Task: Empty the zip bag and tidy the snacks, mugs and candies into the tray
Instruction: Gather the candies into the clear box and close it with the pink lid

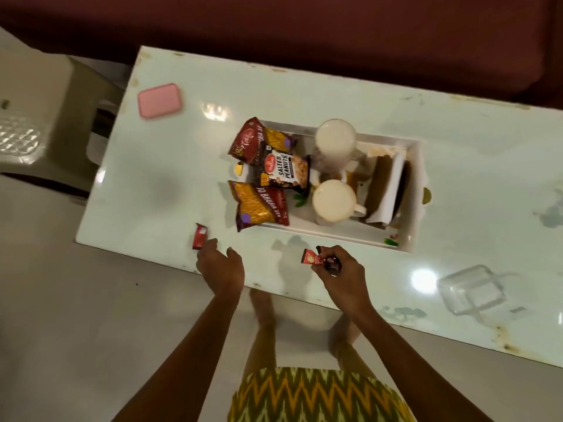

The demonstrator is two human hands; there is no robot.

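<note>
A white tray [416,190] on the pale table holds three snack packets: a red-yellow one [259,141], salted peanuts [285,172] and another bhujia packet [259,208] that overhangs the near rim. Two white mugs [335,141] [333,201] stand upside down in the tray, with brown-and-white folded items [387,190] to their right. My right hand [338,272] is shut on red candy wrappers [312,257] just in front of the tray. My left hand [221,263] hovers open by the table's near edge, its fingertips beside a loose red candy [199,236].
A pink lid or box [159,100] lies at the table's far left. A clear plastic container [470,289] sits at the near right. A beige plastic stool [45,132] stands left of the table, and a dark red sofa [304,32] runs behind it.
</note>
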